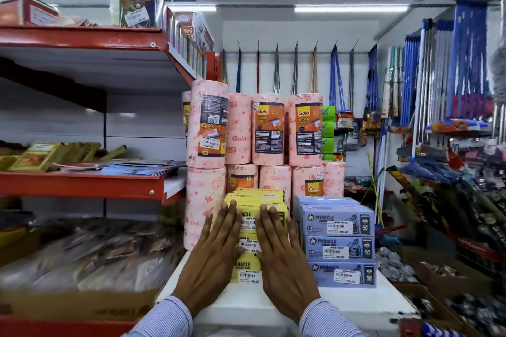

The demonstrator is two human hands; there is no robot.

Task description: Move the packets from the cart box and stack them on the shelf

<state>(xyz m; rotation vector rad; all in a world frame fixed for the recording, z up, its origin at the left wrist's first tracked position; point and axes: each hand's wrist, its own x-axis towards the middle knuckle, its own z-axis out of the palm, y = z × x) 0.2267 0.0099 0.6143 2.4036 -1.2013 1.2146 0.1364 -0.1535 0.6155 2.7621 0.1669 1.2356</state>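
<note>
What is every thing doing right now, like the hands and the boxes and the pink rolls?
Left hand: open, flat against the yellow boxes.
Right hand: open, flat against the same stack.
Yellow boxes: stacked upright, closed.
Purple boxes: stacked three high, closed, untouched.
Pink towel rolls: standing upright, wrapped, two tiers.

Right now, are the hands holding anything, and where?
Nothing is gripped. The left hand and right hand lie flat, fingers straight, pressed on the front of the yellow packet stack.
</note>
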